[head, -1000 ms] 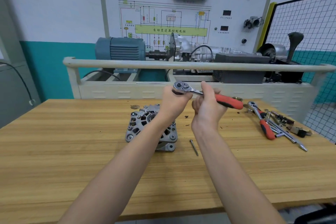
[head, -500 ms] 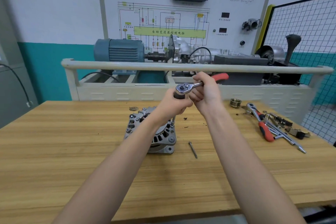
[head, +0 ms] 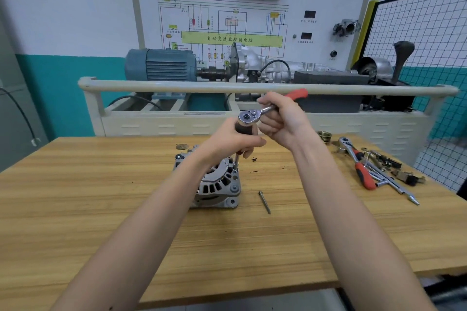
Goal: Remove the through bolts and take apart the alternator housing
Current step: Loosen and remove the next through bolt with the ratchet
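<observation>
Alternator (head: 217, 184) sits on the bench (head: 101, 209), approx. mid-width, nearer the far edge. Left grip (head: 231, 142) is wrapped round the dark extension (head: 243, 130) just under the ratchet head, w/ the thin shaft and socket (head: 236, 164) running down onto a bolt at the housing's right side. Right grip (head: 280, 121) clasps the ratchet (head: 255, 115) handle; red end sticks out past the fingers. One loose through bolt (head: 264, 202) lies on the bench just right of the alternator. Spare ratchet (head: 357, 166) + small parts lie near the far right corner.
</observation>
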The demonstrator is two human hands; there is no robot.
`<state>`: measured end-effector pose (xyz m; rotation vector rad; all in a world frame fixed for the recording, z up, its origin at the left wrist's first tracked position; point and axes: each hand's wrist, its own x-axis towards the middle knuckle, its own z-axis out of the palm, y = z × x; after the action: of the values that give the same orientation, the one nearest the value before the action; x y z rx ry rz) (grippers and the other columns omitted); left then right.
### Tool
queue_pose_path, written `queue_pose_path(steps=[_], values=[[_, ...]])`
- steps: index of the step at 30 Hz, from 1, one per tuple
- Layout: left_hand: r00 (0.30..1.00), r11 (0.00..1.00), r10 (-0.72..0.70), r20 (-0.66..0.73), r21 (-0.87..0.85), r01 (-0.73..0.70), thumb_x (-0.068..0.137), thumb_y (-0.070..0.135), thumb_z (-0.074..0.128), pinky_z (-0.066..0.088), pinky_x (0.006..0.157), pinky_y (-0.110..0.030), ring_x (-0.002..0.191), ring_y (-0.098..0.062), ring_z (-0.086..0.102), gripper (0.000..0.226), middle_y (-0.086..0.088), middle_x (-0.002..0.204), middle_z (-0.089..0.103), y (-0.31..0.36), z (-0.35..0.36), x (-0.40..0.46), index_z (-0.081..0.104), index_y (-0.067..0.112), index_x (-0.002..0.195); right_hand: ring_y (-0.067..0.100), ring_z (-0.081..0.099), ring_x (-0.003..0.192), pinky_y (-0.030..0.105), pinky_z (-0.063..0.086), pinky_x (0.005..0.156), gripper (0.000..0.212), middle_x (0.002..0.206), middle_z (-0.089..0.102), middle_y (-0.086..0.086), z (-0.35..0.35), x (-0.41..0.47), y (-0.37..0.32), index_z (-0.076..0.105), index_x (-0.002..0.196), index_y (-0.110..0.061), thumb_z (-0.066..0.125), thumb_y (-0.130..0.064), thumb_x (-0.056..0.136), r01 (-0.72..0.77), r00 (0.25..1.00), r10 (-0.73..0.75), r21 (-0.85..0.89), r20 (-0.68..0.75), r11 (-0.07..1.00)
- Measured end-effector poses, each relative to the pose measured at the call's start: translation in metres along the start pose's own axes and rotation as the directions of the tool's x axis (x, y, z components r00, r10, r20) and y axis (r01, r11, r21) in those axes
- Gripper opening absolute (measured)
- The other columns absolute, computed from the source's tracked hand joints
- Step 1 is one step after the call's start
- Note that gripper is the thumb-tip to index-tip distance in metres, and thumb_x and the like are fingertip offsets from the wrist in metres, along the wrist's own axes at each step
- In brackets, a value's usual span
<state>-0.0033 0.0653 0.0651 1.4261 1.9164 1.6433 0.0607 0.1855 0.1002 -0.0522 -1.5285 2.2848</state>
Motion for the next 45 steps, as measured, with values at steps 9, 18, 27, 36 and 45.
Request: queue_pose_path(steps=[9,18,27,36,45], values=[[0.949,0.985,0.020,-0.315,-0.154,-0.072,0.078,-0.013,0.052,0.025,0.044,-0.020,0.041,-0.007,0.028,0.036,0.005,0.046,0.034,-0.009,0.019,0.004,0.038,0.013,0.056,0.006,0.023,0.031,0.017,0.021,0.033,0.038,0.038,0.027,-0.009,0.017,-0.007,0.025,0.038,0.057,-0.019,0.058,0.003,0.081,0.242,0.914,-0.157,0.191,-0.375,0.951],[0.856,0.991,0.007,-0.517,-0.111,-0.075,0.077,-0.008,0.056,0.029,0.043,-0.017,0.041,-0.003,0.032,0.039,0.014,0.041,0.038,-0.008,0.030,0.001,0.040,0.018,0.053,0.006,0.026,0.034,0.017,0.025,0.037,0.038,0.039,0.031,-0.010,0.024,-0.030,0.039,0.037,0.066,-0.021,0.064,0.000,0.083,0.353,0.859,-0.224,0.215,-0.460,0.911],[1.000,0.996,-0.003,-0.030,-0.086,0.001,0.074,-0.005,0.061,0.028,0.044,-0.021,0.038,-0.014,0.031,0.032,0.002,0.041,0.035,0.004,0.001,-0.002,0.041,0.007,0.052,0.005,0.015,0.029,0.018,0.017,0.029,0.058,0.035,0.021,-0.008,0.014,0.011,-0.005,0.036,0.038,-0.024,0.053,-0.001,0.088,-0.059,0.996,0.065,-0.085,0.068,0.995],[0.857,0.987,-0.011,-0.516,-0.143,-0.074,0.077,-0.010,0.053,0.027,0.040,-0.014,0.037,0.000,0.031,0.041,0.014,0.037,0.037,-0.002,0.027,0.007,0.038,0.019,0.053,0.008,0.035,0.047,0.024,0.032,0.052,0.037,0.050,0.039,-0.008,0.024,-0.033,0.051,0.041,0.065,-0.022,0.073,-0.012,0.080,0.371,0.797,-0.251,0.118,-0.549,0.921],[0.982,0.998,-0.029,-0.188,-0.051,0.020,0.079,-0.008,0.058,0.037,0.049,-0.026,0.044,-0.017,0.040,0.034,-0.002,0.044,0.044,0.004,0.002,0.000,0.046,0.011,0.053,0.007,0.017,0.030,0.016,0.016,0.034,0.041,0.035,0.023,-0.008,0.016,-0.008,0.011,0.037,0.054,-0.019,0.058,0.000,0.084,0.117,0.971,-0.107,0.033,-0.216,0.993]])
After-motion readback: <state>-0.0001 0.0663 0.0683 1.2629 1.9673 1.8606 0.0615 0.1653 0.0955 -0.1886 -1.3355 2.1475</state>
